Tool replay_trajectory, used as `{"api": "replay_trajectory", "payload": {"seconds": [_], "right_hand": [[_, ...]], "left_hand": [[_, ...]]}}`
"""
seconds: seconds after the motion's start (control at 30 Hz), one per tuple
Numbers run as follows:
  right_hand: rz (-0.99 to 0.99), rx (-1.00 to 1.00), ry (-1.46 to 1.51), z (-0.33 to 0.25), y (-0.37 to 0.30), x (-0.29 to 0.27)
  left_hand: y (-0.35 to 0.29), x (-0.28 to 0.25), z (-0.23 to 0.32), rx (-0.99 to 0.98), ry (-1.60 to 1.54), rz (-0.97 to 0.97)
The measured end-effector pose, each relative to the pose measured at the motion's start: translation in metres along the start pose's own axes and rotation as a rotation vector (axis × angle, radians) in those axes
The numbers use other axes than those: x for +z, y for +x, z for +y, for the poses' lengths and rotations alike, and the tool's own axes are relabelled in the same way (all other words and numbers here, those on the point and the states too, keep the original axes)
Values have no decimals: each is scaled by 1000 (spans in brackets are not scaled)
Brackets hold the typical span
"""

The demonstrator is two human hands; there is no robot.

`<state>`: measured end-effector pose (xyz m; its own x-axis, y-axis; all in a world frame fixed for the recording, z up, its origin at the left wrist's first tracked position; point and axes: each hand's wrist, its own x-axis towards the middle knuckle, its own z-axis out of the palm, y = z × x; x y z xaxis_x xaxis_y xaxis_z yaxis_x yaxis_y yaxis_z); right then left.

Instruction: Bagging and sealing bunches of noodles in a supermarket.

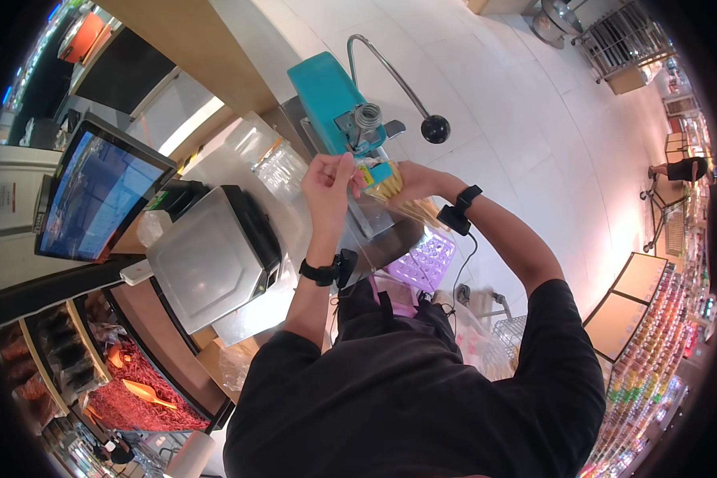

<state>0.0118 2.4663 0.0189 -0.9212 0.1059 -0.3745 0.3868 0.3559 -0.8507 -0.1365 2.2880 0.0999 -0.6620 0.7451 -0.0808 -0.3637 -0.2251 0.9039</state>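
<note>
A clear plastic bag (382, 188) with long pale-yellow sticks in it and a bright yellow and blue label lies in front of me. My right hand (419, 182) is closed around it from the right. At the gathered end of the bag, the fingers of my left hand (327, 183) are pinched together. Just beyond both hands stands a teal bench-top machine (320, 86), apparently a bag-neck sealer, with a metal coil on its near end. From it a curved chrome lever (386, 70) rises, ending in a black ball knob (435, 129).
To the left are a weighing scale (211, 259) with a metal plate, a monitor (103, 191) and a stack of clear bags (275, 159). A purple perforated basket (422, 259) is below the counter's edge. Bins of red dried goods (143, 390) stand at lower left. Another person (685, 169) is far right.
</note>
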Motion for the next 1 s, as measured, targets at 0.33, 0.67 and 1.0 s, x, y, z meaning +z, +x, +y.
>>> {"api": "replay_trajectory", "payload": {"seconds": [0.33, 0.67, 1.0], "right_hand": [[-78, 52, 230, -36, -20, 19], [108, 40, 671, -42, -26, 89], [244, -43, 715, -29, -7, 111]], "left_hand": [[-6, -7, -19, -40, -133, 61], [-1, -15, -19, -88, -170, -15], [5, -22, -21, -36, -217, -73]]}}
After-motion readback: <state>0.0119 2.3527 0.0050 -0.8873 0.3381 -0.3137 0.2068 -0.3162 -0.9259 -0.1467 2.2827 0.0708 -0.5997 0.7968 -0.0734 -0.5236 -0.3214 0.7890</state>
